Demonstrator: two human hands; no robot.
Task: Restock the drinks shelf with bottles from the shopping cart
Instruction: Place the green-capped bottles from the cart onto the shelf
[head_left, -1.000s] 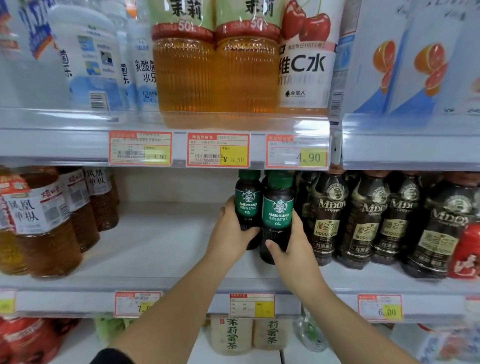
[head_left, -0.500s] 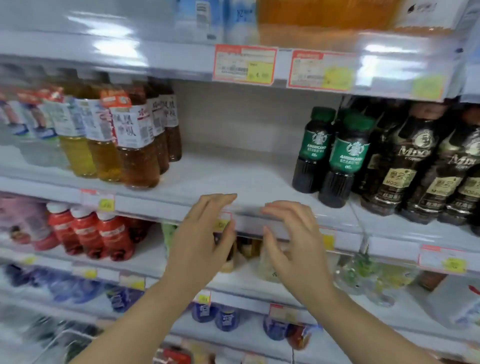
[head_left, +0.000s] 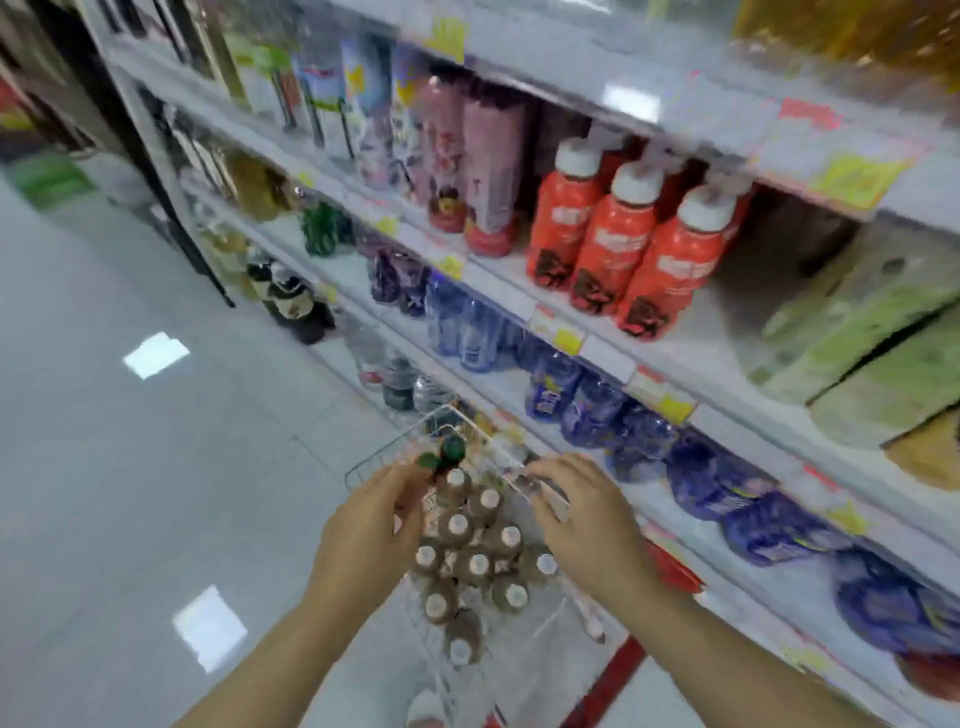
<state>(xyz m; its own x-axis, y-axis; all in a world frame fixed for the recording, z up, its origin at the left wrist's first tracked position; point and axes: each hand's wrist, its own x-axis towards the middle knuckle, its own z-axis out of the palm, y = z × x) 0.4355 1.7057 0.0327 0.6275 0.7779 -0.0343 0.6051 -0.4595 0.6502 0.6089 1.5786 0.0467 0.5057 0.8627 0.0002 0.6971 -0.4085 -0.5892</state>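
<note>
The wire shopping cart (head_left: 375, 456) stands low in the middle, close against the shelving. It holds several brown bottles with white caps (head_left: 477, 564) packed upright, and a dark green-capped bottle (head_left: 451, 450) at the far end. My left hand (head_left: 366, 527) hovers over the cart's left side, its fingertips close to the green-capped bottle; motion blur hides whether they touch it. Over the right rim my right hand (head_left: 589, 519) is spread with relaxed fingers, holding nothing. The drinks shelf (head_left: 613, 358) runs along the right.
Red bottles with white caps (head_left: 621, 249) and pink bottles (head_left: 485, 176) stand on one shelf level. Blue bottles (head_left: 566, 397) fill the level below, and green packs (head_left: 857, 332) lie at the right. Glossy white floor (head_left: 145, 467) spreads to the left.
Both hands let go of the green-label coffee bottles on the shelf and dropped down. The view swung from the shelf to the cart, where the hands now hover over the bottles.
</note>
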